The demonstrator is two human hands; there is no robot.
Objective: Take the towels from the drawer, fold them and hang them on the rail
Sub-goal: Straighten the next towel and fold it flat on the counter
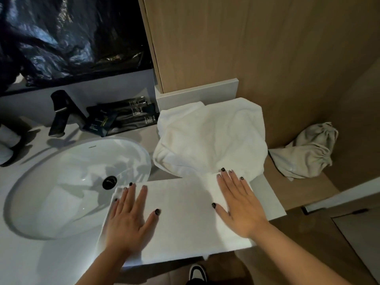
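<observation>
A single wide-angle view came from the person's head, looking forward and steeply down onto the counter (265, 188) from close above. The left hand (127, 219) and right hand (240, 204) reached in from the bottom edge, forearms filling the lower corners. The sink (67, 182) sat to the left of centre and the wooden wall panel (267, 48) rose at the top right, its lines bowed by the lens. Straight below, past the counter's near edge, a shoe (197, 272) showed on the floor.
</observation>
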